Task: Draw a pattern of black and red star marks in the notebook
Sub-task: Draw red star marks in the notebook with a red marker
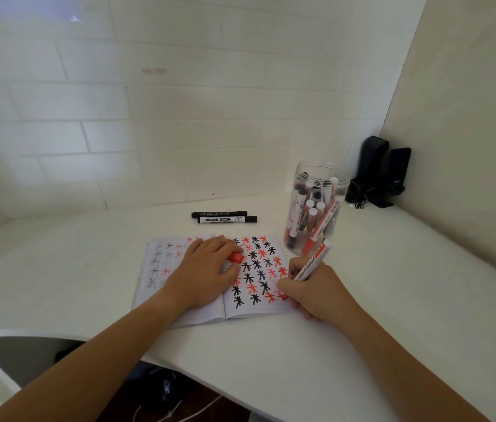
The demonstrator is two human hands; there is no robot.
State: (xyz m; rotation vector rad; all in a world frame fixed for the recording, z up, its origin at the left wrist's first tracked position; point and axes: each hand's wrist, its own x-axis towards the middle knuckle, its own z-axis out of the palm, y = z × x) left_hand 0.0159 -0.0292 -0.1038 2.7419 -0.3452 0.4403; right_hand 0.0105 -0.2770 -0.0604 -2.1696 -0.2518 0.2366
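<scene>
- notebook point(210, 312) lies open on the white tabletop point(271, 360), in front of the person, between the two hands.
- right page point(259, 309) is almost full: several rows of black and red star marks point(256, 266) run from the top edge down to near the bottom edge.
- left page point(155, 269) shows only faint grey and pale red stars, which look like ink that comes through from the other side; i cannot tell this for sure.
- right hand point(310, 290) grips a red marker point(310, 263) in a writing hold, its tip at the lower right corner of the right page, by a red mark there.
- left hand point(207, 272) rests on the fold of the notebook and presses it flat, and its fingers hold a red cap point(236, 257).
- judgement: the pattern on this page is near the end; what remains seems to be the last star or two in the bottom right corner, then to put the cap on the marker.
- clear plastic jar point(316, 205) stands on the tabletop just beyond the top right corner of the notebook, with no lid that i can see.
- inside the jar are many markers point(310, 217), upright or leaning, some with red parts and some black; the number i cannot count.
- two black markers point(224, 217) lie capped side by side on the tabletop behind the notebook, outside the jar.
- black speakers point(383, 175) stand in the corner by the wall.
</scene>
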